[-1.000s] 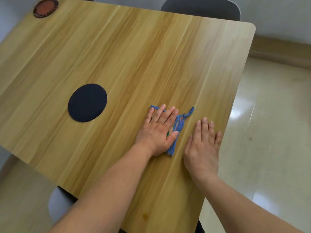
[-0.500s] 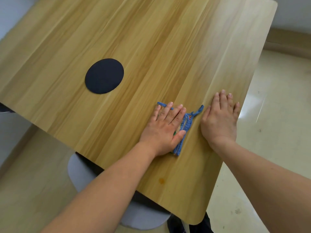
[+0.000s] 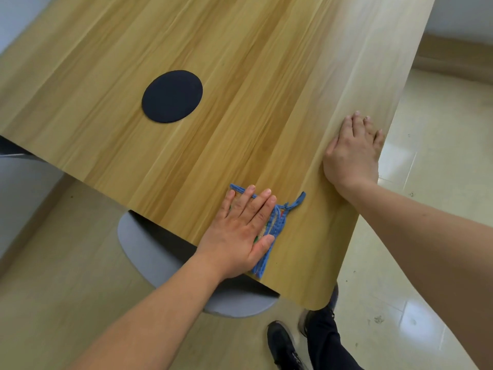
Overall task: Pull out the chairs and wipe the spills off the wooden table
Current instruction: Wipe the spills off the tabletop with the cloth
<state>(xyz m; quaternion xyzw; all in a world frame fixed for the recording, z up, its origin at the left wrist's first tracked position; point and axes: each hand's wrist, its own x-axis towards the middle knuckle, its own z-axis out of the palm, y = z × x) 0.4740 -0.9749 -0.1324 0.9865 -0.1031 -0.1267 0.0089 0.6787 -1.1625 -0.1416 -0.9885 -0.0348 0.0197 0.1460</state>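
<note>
The wooden table (image 3: 240, 76) fills the upper part of the head view. My left hand (image 3: 241, 235) lies flat, fingers straight, pressing a folded blue-edged cloth (image 3: 278, 225) onto the table near its front edge. The cloth's loop sticks out to the right. My right hand (image 3: 352, 153) rests flat on the table at its right edge, fingers straight, apart from the cloth. A grey chair seat (image 3: 160, 260) shows under the front edge below my left hand.
A dark round mat (image 3: 172, 96) lies on the table left of centre. My shoes (image 3: 282, 343) stand on the tiled floor below the table's corner. Another dark chair part (image 3: 10, 150) shows at the far left.
My left hand has drawn the cloth back toward the front edge, over where an orange spot showed. My right hand moved away from the cloth toward the right edge. The view tilted down.
</note>
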